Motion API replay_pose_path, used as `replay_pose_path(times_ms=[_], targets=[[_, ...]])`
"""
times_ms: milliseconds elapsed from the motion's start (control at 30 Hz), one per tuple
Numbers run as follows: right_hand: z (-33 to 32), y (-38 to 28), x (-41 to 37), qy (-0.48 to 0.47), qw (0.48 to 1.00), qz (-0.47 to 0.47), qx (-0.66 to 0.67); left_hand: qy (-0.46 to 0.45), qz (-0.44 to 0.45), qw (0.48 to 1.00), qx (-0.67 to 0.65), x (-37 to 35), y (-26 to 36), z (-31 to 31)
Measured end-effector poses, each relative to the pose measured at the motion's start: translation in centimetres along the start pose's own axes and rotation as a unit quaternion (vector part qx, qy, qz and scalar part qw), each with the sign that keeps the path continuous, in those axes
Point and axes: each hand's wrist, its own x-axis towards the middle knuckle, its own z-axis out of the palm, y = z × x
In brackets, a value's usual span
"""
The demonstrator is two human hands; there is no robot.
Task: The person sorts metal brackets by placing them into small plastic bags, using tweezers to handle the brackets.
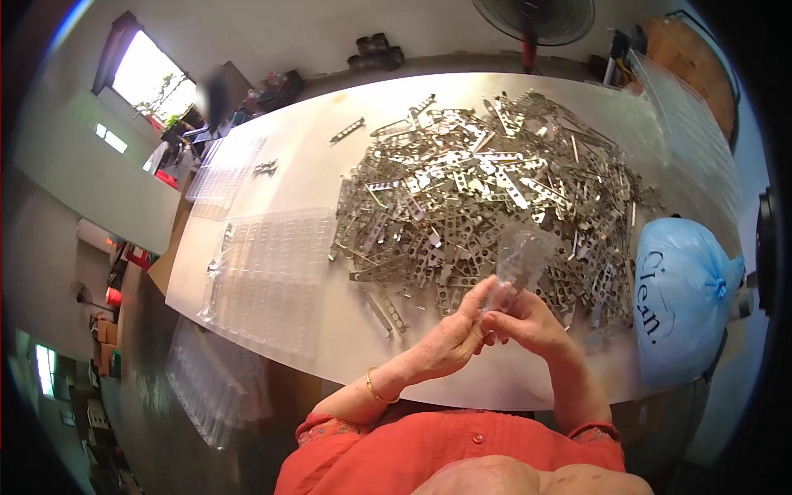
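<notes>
A crumpled clear plastic bag (526,252) stands up from between my hands, over the near edge of a large heap of perforated metal strips (495,181). My left hand (458,334), below a gold bangle, has its fingers closed at the lower part of the bag. Close against it, my right hand (528,326) pinches the same plastic with thumb and fingers. Whether a metal piece sits inside the bag is hard to make out. Two loose strips (394,313) lie on the table left of my hands.
Clear plastic trays (276,268) cover the left side of the white table (309,148). A stuffed blue bag marked "Clean." (681,301) stands at the right. More clear plastic trays (214,384) sit below the left edge. A fan (536,16) stands behind the table.
</notes>
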Motion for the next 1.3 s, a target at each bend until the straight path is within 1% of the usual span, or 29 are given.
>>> replay_pose_path(times_ms=[67,133,167,200,267,300,333,400,433,467,500,533,567,667,700,767,800,900,933,1000,1033,1067,1100,1133,1200,1233,1267,1300], targets=[[0.5,-0.9,0.0,-0.009,1.000,0.005,-0.003,0.004,-0.008,1.000,0.010,0.0,-0.5,-0.2],[0.2,-0.5,-0.2,0.027,0.999,0.019,-0.031,0.010,0.008,1.000,0.004,0.0,-1.0,-0.2],[0.4,-0.8,-0.3,0.051,0.998,0.011,-0.028,0.045,0.002,0.999,-0.012,0.0,-1.2,-0.1],[0.2,-0.5,-0.3,0.042,0.999,0.009,-0.028,0.053,0.004,0.999,-0.008,0.0,-1.4,0.0],[-0.1,-0.2,-0.2,0.086,0.996,-0.033,-0.021,0.064,0.012,0.997,-0.052,0.2,-1.2,-0.3],[0.2,-0.5,-0.1,0.109,0.993,-0.048,-0.007,0.062,0.005,0.997,-0.039,0.0,-0.9,-0.5],[0.5,-0.6,0.0,0.104,0.993,-0.049,-0.007,0.067,0.007,0.997,-0.037,0.0,-1.0,-0.7],[0.8,-0.6,0.0,0.146,0.986,-0.076,0.027,0.052,-0.017,0.998,-0.040,0.1,-1.4,-0.8],[0.6,-0.3,0.0,0.127,0.989,-0.077,0.028,0.052,-0.018,0.998,-0.041,0.0,-1.3,-0.9],[0.7,-0.2,0.1,0.130,0.988,-0.073,0.029,0.051,-0.012,0.995,-0.081,0.0,-1.2,-1.0],[0.9,-0.5,0.1,0.125,0.991,-0.052,0.004,0.044,-0.008,0.991,-0.124,0.0,-1.2,-0.9],[1.1,-0.8,-0.1,0.125,0.992,-0.027,-0.020,0.029,0.003,0.991,-0.131,0.2,-2.0,-1.3],[1.0,-0.5,-0.1,0.114,0.993,-0.017,-0.012,0.032,0.006,0.991,-0.131,0.1,-1.8,-1.4],[0.8,-0.3,-0.2,0.081,0.995,-0.006,-0.055,0.030,0.000,0.989,-0.144,-0.2,-1.3,-1.7],[0.7,0.0,-0.3,0.101,0.993,0.008,-0.054,0.029,-0.001,0.988,-0.151,-0.2,-1.1,-1.7],[0.6,0.6,-0.2,0.064,0.992,-0.016,-0.111,0.033,-0.008,0.987,-0.159,-0.1,-0.9,-1.6],[0.8,0.5,-0.3,0.074,0.991,-0.010,-0.109,0.035,-0.015,0.987,-0.158,-0.1,-0.9,-1.5],[0.5,0.4,-0.2,0.041,0.985,0.004,-0.167,0.032,-0.025,0.991,-0.130,-0.4,-1.1,-1.9],[0.4,0.4,-0.2,0.045,0.985,0.005,-0.166,0.028,-0.035,0.992,-0.118,-0.4,-1.2,-2.0],[0.1,0.5,-0.3,0.013,0.982,-0.007,-0.186,0.033,-0.034,0.990,-0.135,-0.3,-1.1,-1.7],[0.0,0.5,-0.3,0.017,0.983,-0.005,-0.183,0.038,-0.020,0.990,-0.132,-0.4,-1.2,-1.7],[-0.2,0.5,-0.3,0.008,0.988,-0.005,-0.151,0.045,-0.006,0.990,-0.130,-0.3,-1.3,-1.7],[-0.3,0.5,-0.2,-0.002,0.993,-0.006,-0.120,0.043,-0.007,0.990,-0.131,-0.3,-1.3,-1.7],[-0.4,0.4,-0.2,0.000,0.993,-0.005,-0.119,0.045,-0.011,0.991,-0.126,-0.4,-1.4,-1.8],[-0.5,0.3,-0.3,0.021,0.998,-0.052,-0.024,0.045,-0.017,0.991,-0.122,-0.4,-1.3,-1.8],[-0.6,0.4,-0.3,0.034,0.997,-0.065,0.003,0.052,-0.019,0.992,-0.112,-0.5,-1.2,-1.7],[-0.8,0.5,-0.3,0.038,0.997,-0.063,0.004,0.058,-0.021,0.993,-0.101,-0.5,-1.2,-1.6],[-1.0,0.6,-0.3,0.041,0.998,-0.036,-0.003,0.054,-0.023,0.993,-0.104,-0.5,-1.3,-1.5]])
